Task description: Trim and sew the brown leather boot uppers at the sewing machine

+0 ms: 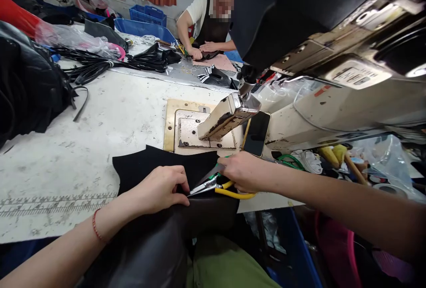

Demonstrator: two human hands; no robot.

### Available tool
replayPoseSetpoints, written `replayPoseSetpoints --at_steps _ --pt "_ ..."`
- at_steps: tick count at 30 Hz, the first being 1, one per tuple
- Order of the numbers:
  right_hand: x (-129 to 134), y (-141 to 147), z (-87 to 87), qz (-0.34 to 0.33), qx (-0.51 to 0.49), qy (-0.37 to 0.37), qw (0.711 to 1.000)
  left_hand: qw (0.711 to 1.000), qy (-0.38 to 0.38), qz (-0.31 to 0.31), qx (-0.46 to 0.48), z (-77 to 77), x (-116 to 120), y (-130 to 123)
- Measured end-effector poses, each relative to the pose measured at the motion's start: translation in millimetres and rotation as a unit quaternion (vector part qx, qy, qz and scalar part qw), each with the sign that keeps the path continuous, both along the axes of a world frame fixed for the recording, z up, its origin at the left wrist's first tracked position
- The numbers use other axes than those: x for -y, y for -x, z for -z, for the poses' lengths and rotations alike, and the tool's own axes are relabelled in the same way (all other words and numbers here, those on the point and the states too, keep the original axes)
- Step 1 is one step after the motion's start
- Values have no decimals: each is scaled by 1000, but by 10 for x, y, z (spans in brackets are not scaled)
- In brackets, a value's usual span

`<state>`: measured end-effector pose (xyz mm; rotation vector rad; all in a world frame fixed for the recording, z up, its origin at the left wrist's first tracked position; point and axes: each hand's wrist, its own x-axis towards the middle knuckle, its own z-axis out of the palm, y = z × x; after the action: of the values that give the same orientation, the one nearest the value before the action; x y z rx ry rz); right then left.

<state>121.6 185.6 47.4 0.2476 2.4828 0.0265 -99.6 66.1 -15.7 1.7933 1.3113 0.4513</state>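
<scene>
A black leather-like piece (159, 160) lies at the table's front edge and hangs over it toward my lap. My left hand (166, 186) is closed on it, thumb and fingers pinching near its folded edge. My right hand (242, 171) is closed around yellow-handled pliers (208, 185), whose silver jaws reach to my left fingertips. Beside the pliers, partly under the same hand, a dark pointed blade with green handle parts (214, 175) shows, seemingly scissors. Whether my right fingers grip this too is hard to see.
Behind the piece stands a sewing machine's post (221, 117), its head (333, 53) looming at upper right. A phone (257, 133) lies by the post. Black bags (29, 79) and straps (100, 59) fill the left. Across the table a person (206, 21) works with both hands.
</scene>
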Motion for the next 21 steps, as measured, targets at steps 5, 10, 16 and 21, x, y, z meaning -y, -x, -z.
replayPoseSetpoints --at_steps 5,10,16,21 --pt "158 -184 112 46 -36 1 998 994 -10 28 108 75 -5 104" --pt "191 -132 107 42 -22 -6 999 989 -23 15 144 87 -11 110" --pt "163 -35 178 -9 -13 -40 999 985 -40 7 169 74 9 103" --pt "156 24 265 -46 -23 -84 995 981 -51 0 186 76 35 108"
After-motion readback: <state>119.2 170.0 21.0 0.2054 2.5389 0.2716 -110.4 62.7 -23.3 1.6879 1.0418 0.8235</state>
